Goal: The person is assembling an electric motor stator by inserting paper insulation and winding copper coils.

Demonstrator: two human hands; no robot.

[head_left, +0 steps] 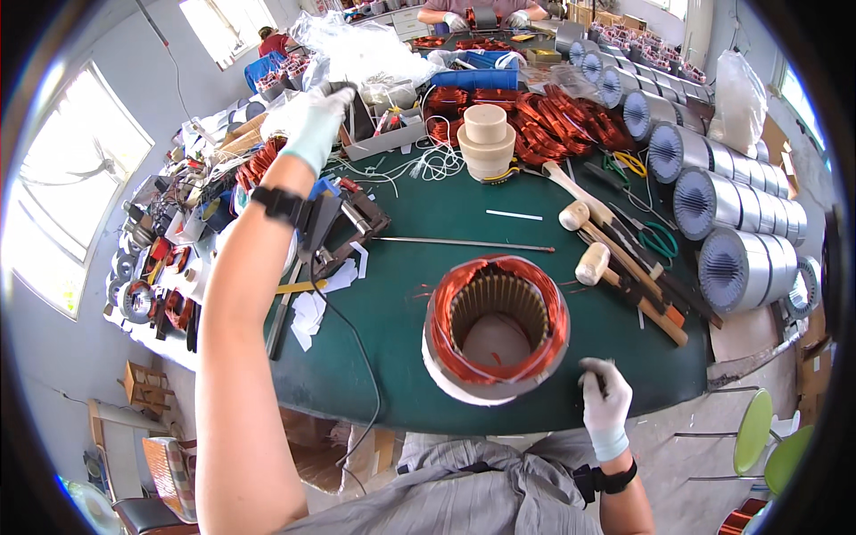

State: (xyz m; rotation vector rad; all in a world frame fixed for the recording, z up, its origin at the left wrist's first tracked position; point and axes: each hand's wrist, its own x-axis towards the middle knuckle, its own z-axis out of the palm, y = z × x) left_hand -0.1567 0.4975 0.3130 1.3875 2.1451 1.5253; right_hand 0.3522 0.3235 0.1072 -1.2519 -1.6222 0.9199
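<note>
A motor stator (555, 325) stands upright in front of me near the table's front edge. Red-copper windings ring its top, and its slotted bore faces up. My left hand (323, 120), in a pale glove, is stretched far out to the back left beside a grey tool tray (388, 138); its fingertips are blurred, and whether they hold anything is unclear. Beside the stator's right side, at the table edge, is my right hand (606, 397), also gloved. Its fingers are loosely curled and apart, with nothing visible in them.
Mallets (592, 264), scissors (660, 241) and other tools lie at the right. A thin metal rod (464, 243) crosses the green table (401, 294). Copper coils (571, 120) and a stepped cream block (487, 147) stand behind; stator cores (749, 272) line the right. Another person works at the far end.
</note>
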